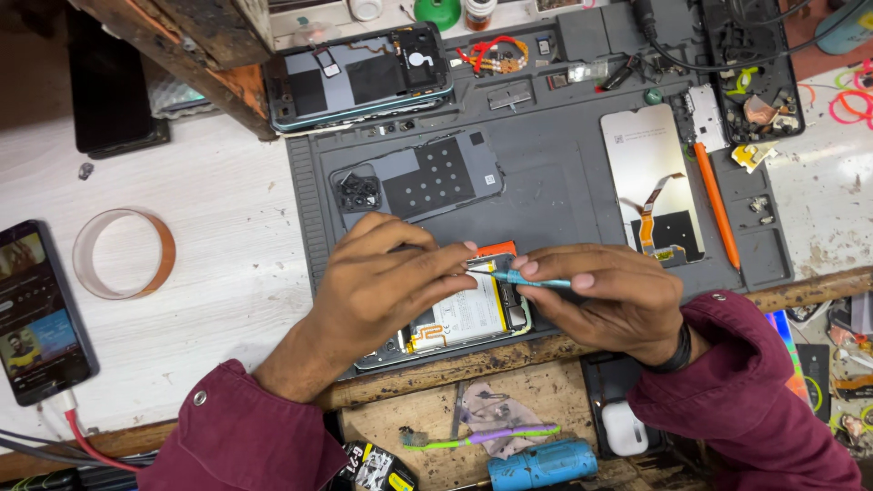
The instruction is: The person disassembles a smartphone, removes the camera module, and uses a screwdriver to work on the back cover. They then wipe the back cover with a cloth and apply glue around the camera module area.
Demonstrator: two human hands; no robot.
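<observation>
1. Your left hand (386, 277) lies flat over the opened phone (464, 318) and presses it down; its grip is closed on the phone body, with the fingertips near the upper edge. The phone rests at the near edge of the grey repair mat (546, 173), just where the mat meets the wooden rim of the counter (182, 273).
2. Your right hand (609, 295) has a narrow pinch grip on thin teal tweezers (527, 277). The tips touch the phone's top area, beside the orange part (496, 247).
3. The risk, in my judgement: the metal tips are very close to the white battery (468, 314) and its flex cable. If they slip, they could pierce the battery or tear the cable. The phone also sits close to the mat's edge, so a strong push may slide it off.
4. The long axis of the phone runs from lower left to upper right, slightly tilted; I think its top end points to the upper right.
5. Farther away lie a back cover (427, 177), another opened phone (364, 77) and a display panel (650, 182) beside an orange tool (717, 205).
</observation>
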